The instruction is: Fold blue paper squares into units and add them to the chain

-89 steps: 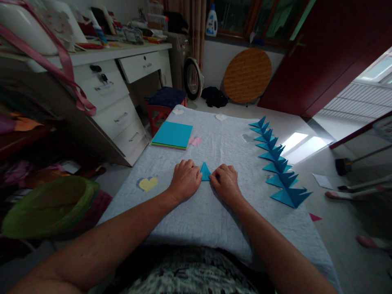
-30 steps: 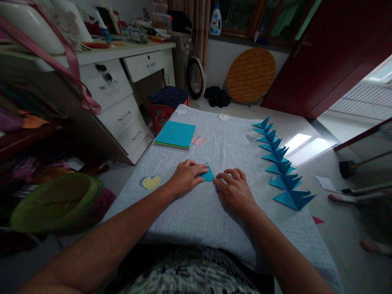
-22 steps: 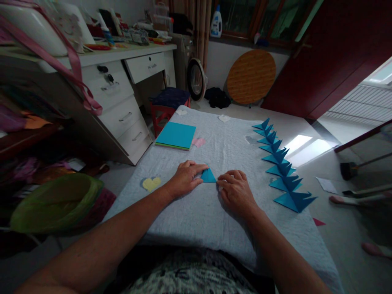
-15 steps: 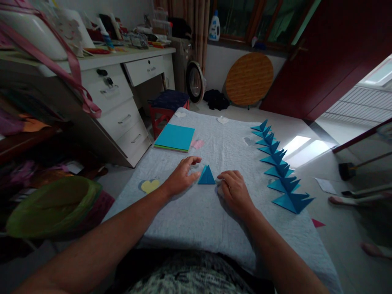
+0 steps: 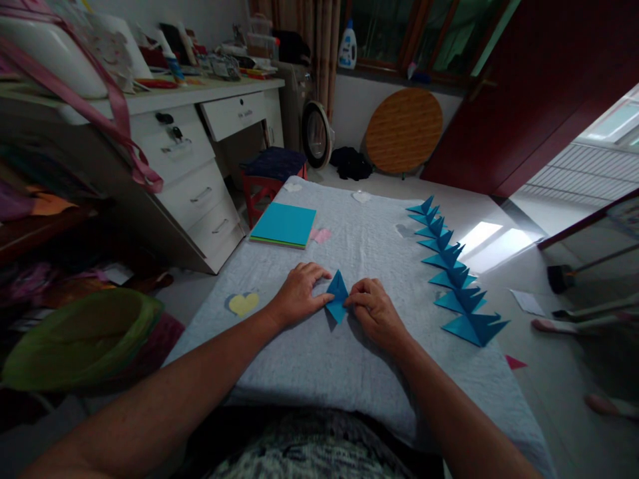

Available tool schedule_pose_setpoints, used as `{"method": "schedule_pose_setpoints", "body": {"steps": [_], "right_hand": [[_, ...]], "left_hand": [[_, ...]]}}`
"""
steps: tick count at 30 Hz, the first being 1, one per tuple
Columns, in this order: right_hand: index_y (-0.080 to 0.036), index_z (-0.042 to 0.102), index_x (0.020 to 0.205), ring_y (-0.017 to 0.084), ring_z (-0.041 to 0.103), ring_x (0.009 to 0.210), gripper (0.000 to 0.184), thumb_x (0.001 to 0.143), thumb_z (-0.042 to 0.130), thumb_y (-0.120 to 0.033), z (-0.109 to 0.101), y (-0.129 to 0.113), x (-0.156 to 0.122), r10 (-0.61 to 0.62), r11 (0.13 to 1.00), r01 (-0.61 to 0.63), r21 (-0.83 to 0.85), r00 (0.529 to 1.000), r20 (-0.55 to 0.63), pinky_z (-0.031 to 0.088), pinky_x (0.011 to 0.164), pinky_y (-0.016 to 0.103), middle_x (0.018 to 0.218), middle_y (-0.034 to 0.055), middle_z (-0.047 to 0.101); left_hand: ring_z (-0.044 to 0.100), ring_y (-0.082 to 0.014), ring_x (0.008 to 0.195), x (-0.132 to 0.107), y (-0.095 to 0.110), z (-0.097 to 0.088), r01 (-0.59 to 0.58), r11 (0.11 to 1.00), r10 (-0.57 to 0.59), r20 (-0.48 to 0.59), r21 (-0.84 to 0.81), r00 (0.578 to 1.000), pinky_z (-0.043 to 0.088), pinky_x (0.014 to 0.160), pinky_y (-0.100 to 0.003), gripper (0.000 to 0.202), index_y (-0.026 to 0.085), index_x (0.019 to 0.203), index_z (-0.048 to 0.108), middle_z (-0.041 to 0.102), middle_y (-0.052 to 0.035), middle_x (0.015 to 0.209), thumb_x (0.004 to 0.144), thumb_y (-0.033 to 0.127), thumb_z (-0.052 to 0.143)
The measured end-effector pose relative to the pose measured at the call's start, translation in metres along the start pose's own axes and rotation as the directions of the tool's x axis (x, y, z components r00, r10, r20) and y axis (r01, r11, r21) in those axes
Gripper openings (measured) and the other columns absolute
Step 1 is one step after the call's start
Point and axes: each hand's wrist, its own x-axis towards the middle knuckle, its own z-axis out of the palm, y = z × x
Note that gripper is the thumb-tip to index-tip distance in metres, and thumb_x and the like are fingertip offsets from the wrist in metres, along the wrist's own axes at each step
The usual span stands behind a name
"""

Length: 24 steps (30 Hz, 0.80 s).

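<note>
A small piece of folded blue paper (image 5: 338, 299) in a diamond shape lies on the cloth-covered table between my hands. My left hand (image 5: 302, 293) holds its left edge, the thumb pressed on the paper and the index finger curved near its upper side. With bent fingers, my right hand (image 5: 373, 307) pinches the right corner. Along the table's right side stands a row of several folded blue paper figures (image 5: 452, 274) with pointed tips. Beyond my left hand lies a stack of square paper (image 5: 284, 225), blue on top.
The table's grey cloth (image 5: 299, 372) carries heart patches, one yellow (image 5: 243, 304). A green-lined bin (image 5: 84, 339) and a white drawer desk (image 5: 190, 179) stand to the left. A stool (image 5: 273, 163) is behind the table's far left corner. At the right edge, a person's feet (image 5: 554, 325) show.
The blue paper has gone from a triangle to a diamond, its lower part now pointing toward me. Both hands have closed in from beside it and taken its edges.
</note>
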Motion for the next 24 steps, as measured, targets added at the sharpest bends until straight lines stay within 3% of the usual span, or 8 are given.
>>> {"method": "schedule_pose_setpoints", "body": {"steps": [4,10,17,21,23,24], "right_hand": [[-0.020,0.075,0.085,0.021,0.053,0.086,0.031,0.080,0.049,-0.003,0.000,-0.002,0.001,-0.030,0.999,0.031,-0.024,0.998,0.052,0.044,0.082,0.038,0.087,0.0054,0.062],[-0.020,0.072,0.087,0.021,0.054,0.085,0.028,0.082,0.048,-0.005,-0.001,-0.004,0.002,-0.029,0.999,0.033,-0.044,0.996,0.080,0.044,0.082,0.038,0.089,0.0059,0.066],[-0.018,0.068,0.084,0.021,0.054,0.082,0.024,0.082,0.046,-0.007,-0.001,-0.007,0.003,-0.036,0.998,0.040,-0.046,0.995,0.089,0.041,0.081,0.037,0.084,0.0060,0.065],[-0.020,0.061,0.086,0.021,0.054,0.081,0.018,0.081,0.048,-0.009,0.001,-0.006,0.002,0.020,0.999,-0.018,-0.044,0.999,0.042,0.042,0.079,0.036,0.080,0.0044,0.063],[-0.020,0.058,0.089,0.021,0.055,0.081,0.014,0.082,0.049,-0.012,0.003,-0.006,0.001,0.071,0.997,-0.071,-0.030,0.997,0.009,0.043,0.077,0.035,0.080,0.0040,0.062],[-0.021,0.057,0.090,0.021,0.056,0.082,0.012,0.084,0.050,-0.013,0.004,-0.005,0.000,0.095,0.995,-0.095,-0.023,0.995,-0.004,0.044,0.076,0.034,0.081,0.0040,0.062]], "left_hand": [[0.059,-0.0256,0.101,-0.001,0.003,-0.001,-0.007,1.000,0.007,-0.012,-0.030,1.000,0.047,0.092,-0.042,0.025,0.019,0.096,0.064,0.066,-0.0051,0.100,0.075,0.023,0.078],[0.059,-0.0202,0.096,-0.004,0.009,0.000,-0.039,0.985,0.021,-0.106,-0.165,0.994,0.052,0.086,-0.036,0.032,0.022,0.106,0.059,0.059,-0.0035,0.104,0.078,0.014,0.072],[0.057,-0.0212,0.104,-0.007,0.012,0.004,-0.145,0.982,0.124,-0.163,-0.124,0.979,0.049,0.095,-0.039,0.025,0.022,0.102,0.062,0.057,-0.0037,0.105,0.081,0.012,0.070],[0.056,-0.0225,0.107,-0.008,0.012,0.006,-0.131,0.988,0.120,-0.131,-0.080,0.984,0.049,0.095,-0.040,0.012,0.022,0.094,0.066,0.056,-0.0054,0.110,0.083,0.016,0.068],[0.055,-0.0235,0.108,-0.007,0.012,0.007,-0.133,0.990,0.130,-0.059,-0.050,0.990,0.048,0.095,-0.041,0.001,0.021,0.087,0.066,0.057,-0.0062,0.111,0.086,0.020,0.067],[0.055,-0.0236,0.106,-0.006,0.012,0.007,-0.136,0.990,0.135,-0.011,-0.039,0.991,0.048,0.095,-0.042,0.005,0.020,0.083,0.066,0.058,-0.0063,0.109,0.087,0.023,0.066]]}}
